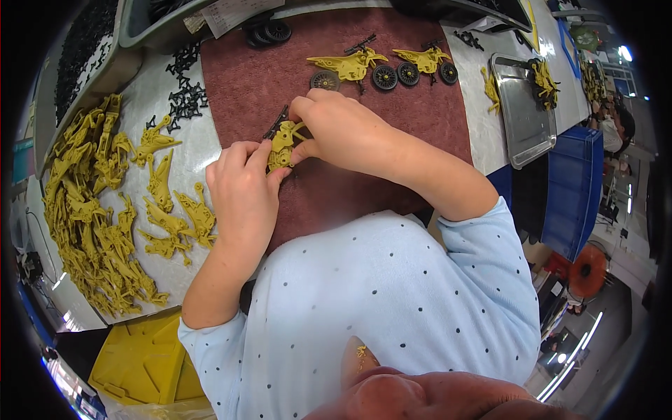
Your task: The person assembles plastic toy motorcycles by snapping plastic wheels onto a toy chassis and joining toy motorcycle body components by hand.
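Observation:
Between my two hands is a yellow toy motorcycle body [283,145], with a black handlebar piece [277,122] at its upper end. My left hand [242,183] grips it from the left, thumb and fingers closed on its edge. From the upper right, my right hand [341,131] pinches the other side with thumb and bent fingers. No wheels show on this body. Farther back on the red-brown cloth [392,150] stand two toy motorcycles, one larger in view [350,66] and one to its right [422,60], with black wheels [384,77] beside them.
Yellow bodies are heaped [87,217] at the left, several lying looser near my left forearm. Small black parts [185,87] lie beyond them. Black wheels [273,31] sit at the cloth's back edge. A metal tray [521,133] and a blue crate [574,192] are at the right.

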Demonstrator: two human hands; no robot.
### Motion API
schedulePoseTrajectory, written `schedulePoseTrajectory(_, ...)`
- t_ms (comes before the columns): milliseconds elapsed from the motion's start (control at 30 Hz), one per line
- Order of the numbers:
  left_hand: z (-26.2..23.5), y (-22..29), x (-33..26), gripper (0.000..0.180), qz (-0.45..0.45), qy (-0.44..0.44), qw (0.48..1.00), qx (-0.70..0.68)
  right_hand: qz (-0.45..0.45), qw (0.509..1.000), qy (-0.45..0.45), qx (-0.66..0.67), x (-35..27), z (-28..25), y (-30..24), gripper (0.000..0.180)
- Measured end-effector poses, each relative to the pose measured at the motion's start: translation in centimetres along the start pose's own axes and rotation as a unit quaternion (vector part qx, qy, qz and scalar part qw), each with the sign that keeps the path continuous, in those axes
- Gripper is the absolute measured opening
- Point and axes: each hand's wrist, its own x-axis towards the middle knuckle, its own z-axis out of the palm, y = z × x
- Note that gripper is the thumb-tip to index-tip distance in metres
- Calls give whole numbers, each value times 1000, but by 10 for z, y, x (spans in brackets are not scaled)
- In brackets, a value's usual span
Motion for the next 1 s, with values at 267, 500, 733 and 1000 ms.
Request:
schedulePoseTrajectory(267, 4, 10, 1, 38, 2, 11, 999, 39, 20, 997, 53, -45, 0, 21, -2, 46)
schedulePoseTrajectory(500, 10, 13, -2, 35, 27, 49, 994, 97, 49, 995, 31, -79, -3, 26, -17, 49)
schedulePoseTrajectory(733, 0, 0, 10, 35, 24, -8, 999, 44, 27, 980, 192, 51, -15, 37, 3, 48)
schedulePoseTrajectory(1000, -4, 1, 13, 38, 1, -29, 1000, 2, -26, 973, 216, 76, -62, 75, -3, 26)
